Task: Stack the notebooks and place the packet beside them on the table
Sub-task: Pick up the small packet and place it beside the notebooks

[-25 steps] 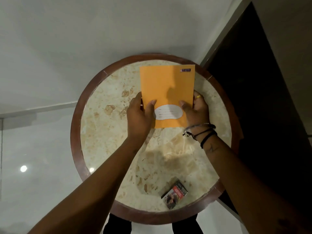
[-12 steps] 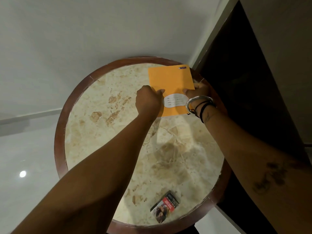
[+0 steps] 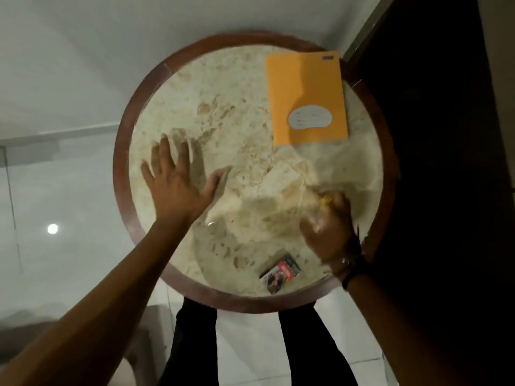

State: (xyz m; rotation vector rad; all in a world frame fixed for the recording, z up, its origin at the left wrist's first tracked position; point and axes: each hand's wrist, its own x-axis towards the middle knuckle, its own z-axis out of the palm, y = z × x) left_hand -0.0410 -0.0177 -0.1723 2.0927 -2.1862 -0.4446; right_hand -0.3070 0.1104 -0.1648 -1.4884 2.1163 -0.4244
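Head view, looking down on a round table (image 3: 122, 151) with a mottled cream marble top and a dark reddish-brown wooden rim. An orange paper-covered notebook (image 3: 305, 87), bearing a pale oval name label near its lower edge and a small dark logo at its upper right corner, lies flat on the far right part of the marble, with its upper right corner reaching out over the wooden rim; whether other notebooks lie beneath it cannot be told from this angle. A small rectangular packet (image 3: 280, 274), printed in red, black and white, lies flat near the table's near edge, well apart from the notebook and just beside the right wrist. The left hand (image 3: 174, 181) is spread over the left half of the marble, fingers splayed apart and thumb extended, holding nothing; whether the palm touches the surface cannot be told. The right hand (image 3: 327, 227) is over the right side of the table, between notebook and packet, heavily motion-blurred; it appears empty, but how its fingers are set cannot be told. Dark bands (image 3: 352, 267) circle the right wrist. Two dark-trousered legs (image 3: 195, 344) stand below the table on a pale tiled floor (image 3: 55, 190).
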